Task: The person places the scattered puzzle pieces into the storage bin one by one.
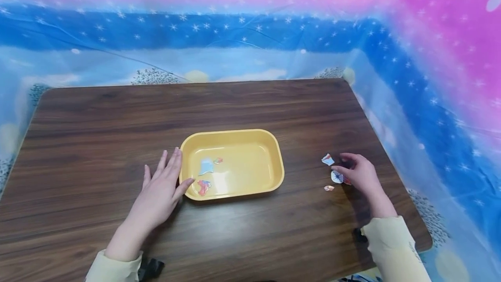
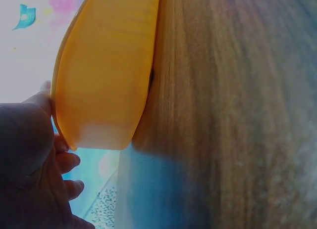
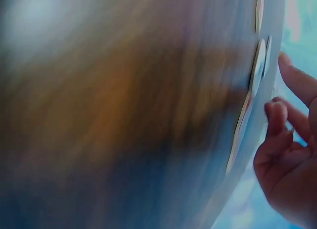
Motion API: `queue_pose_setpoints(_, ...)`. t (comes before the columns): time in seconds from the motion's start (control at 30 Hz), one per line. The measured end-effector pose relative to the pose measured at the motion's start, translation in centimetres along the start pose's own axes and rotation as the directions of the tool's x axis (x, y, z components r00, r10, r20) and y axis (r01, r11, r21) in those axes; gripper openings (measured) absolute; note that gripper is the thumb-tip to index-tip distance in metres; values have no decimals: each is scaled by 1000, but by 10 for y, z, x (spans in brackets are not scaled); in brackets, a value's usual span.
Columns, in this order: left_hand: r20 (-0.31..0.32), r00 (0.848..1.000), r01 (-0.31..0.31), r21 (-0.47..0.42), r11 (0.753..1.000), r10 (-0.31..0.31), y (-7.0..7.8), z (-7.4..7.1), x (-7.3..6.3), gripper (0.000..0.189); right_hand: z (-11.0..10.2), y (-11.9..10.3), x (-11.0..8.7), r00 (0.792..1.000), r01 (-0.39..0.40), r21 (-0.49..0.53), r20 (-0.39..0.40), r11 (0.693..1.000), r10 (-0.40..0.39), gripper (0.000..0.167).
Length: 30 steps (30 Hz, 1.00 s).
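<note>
A yellow plastic tray [image 1: 250, 133] lies on the table with a pale blue cut-out piece [image 1: 206, 166], a small colourful piece [image 1: 218, 160] and a red-orange piece [image 1: 203, 187] in its left part. My left hand [image 1: 158, 195] touches the left rim, fingers spread; the left wrist view has the tray's outer wall [image 2: 104, 75] beside it. Over on the right, my right hand [image 1: 362, 175] hovers over several flat pieces, thumb and forefinger apart with nothing seen between them. Around it are a round white piece with a dark star [image 1: 336, 177], a white-and-orange piece [image 1: 328, 159] and a small piece [image 1: 328, 188]. A reddish piece is partly hidden by the hand.
The dark wood-grain table [image 1: 117, 129] has rounded corners, and its right edge runs just beyond the right hand. A pink and blue patterned cloth [image 1: 235, 29] hangs behind and beside it. Black straps [image 1: 151, 269] show at the wrists.
</note>
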<state>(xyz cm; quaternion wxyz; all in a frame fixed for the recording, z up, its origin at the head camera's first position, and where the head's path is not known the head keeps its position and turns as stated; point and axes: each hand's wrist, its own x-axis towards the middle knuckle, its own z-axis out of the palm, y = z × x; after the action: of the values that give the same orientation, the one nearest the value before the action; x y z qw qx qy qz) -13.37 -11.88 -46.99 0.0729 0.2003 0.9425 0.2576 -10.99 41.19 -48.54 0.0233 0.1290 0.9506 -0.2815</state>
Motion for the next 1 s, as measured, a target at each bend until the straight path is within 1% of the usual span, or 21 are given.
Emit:
queue_pose_setpoints(0.13,2,1000,7,3,1000,-7,-1,-2,-1,79,9,-17,10,998,-52,-26,38,998,53,55)
queue_pose_setpoints(0.17,4,1000,7,5,1000,-7,-1,-1,-1,79,9,-19,12,998,-51,-38,39,998,52,52)
queue_pose_setpoints(0.23,4,1000,6,8,1000,-6,-1,0,-1,79,11,-21,13,999,-31,-61,29,998,32,43)
queue_pose_setpoints(0.37,3,1000,5,7,1000,-5,0,1,0,79,13,-17,15,1000,18,-56,13,998,-17,28)
queue_pose_setpoints(0.57,1,1000,7,7,1000,-7,-1,1,1,79,19,-19,16,1000,0,-67,12,998,1,27)
queue_pose_setpoints(0.63,-1,1000,7,5,1000,-7,-1,1,1,79,20,-21,15,1000,9,-71,8,997,-9,27)
queue_pose_setpoints(0.77,1,1000,5,0,1000,-5,-1,1,0,79,24,-22,13,998,60,-97,-2,994,-60,29)
queue_pose_setpoints(0.83,4,1000,5,-3,1000,-5,-1,1,0,79,26,-21,12,994,104,-129,-13,986,-107,30)
queue_pose_setpoints(1.0,10,1000,9,0,1000,-9,-2,1,1,79,27,-22,9,974,205,-247,-46,947,-223,35)
